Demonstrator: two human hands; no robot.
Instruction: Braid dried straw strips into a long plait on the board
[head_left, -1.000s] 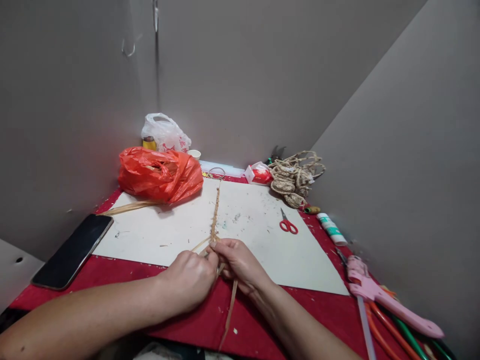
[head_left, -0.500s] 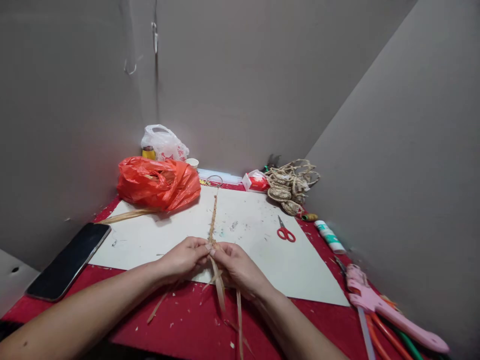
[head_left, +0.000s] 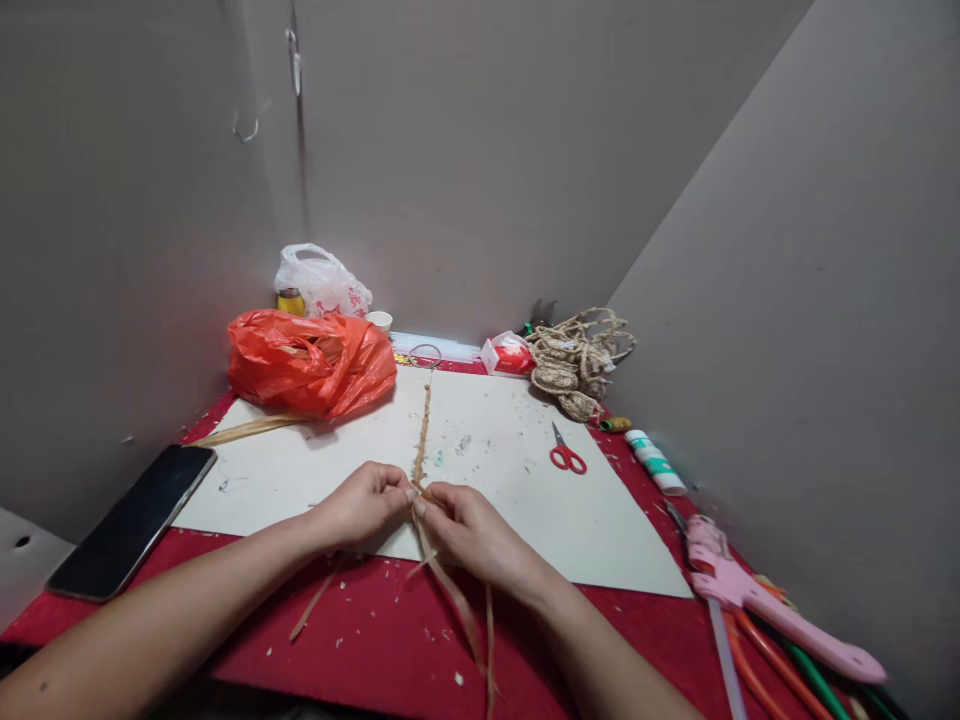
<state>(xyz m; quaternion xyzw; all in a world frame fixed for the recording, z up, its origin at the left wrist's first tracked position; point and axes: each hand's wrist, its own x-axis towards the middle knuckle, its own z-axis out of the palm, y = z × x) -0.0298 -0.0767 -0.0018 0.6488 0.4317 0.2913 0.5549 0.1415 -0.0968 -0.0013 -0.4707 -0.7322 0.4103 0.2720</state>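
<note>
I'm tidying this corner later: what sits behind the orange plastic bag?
Behind the orange plastic bag stand a white plastic bag, a yellow container and a small white cup. Their lower parts are hidden.

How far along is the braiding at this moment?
Done: a plaited length of braid runs from the hands across the white sheet toward the far edge. In hand: the left hand and right hand pinch it at the working point. Left: loose strips trail unplaited over the red cloth.
</note>
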